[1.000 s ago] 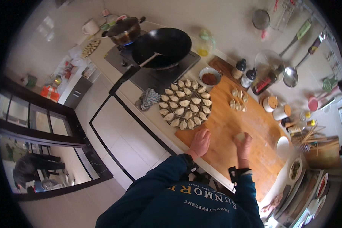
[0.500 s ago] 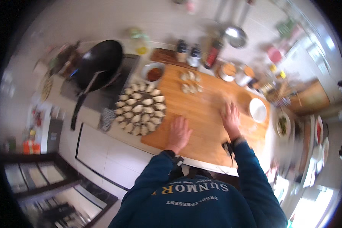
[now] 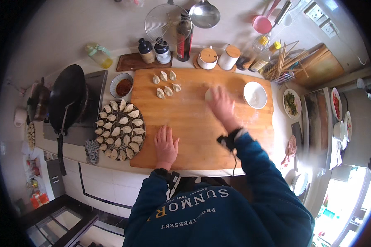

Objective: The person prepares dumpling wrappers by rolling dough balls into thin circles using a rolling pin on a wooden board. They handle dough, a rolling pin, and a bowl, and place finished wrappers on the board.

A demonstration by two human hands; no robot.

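My left hand (image 3: 165, 145) lies flat near the front edge of the wooden board (image 3: 189, 144), fingers stretched out and holding nothing. Over the board's right half, my right hand (image 3: 221, 105) is smeared by motion. A pale dough piece (image 3: 209, 94) shows at its fingertips; whether they grip it is unclear. To the right of that hand stands a white bowl (image 3: 254, 94) with pale powder inside. Several folded dumplings (image 3: 164, 84) sit at the board's far left. More fill a round dark tray (image 3: 141, 123) left of the board.
A black wok (image 3: 66, 94) rests on the stove at left. Beside the board is a bowl of reddish-brown filling (image 3: 123, 87). Jars (image 3: 145, 51) and white canisters (image 3: 228, 57) line the back. A plate of greens (image 3: 292, 103) stands at right, near a cleaver-like dark blade (image 3: 297, 136).
The view has turned, so the board and tray appear further left. My right hand has become more blurred, staying beside the white bowl. My left hand remains flat on the board.
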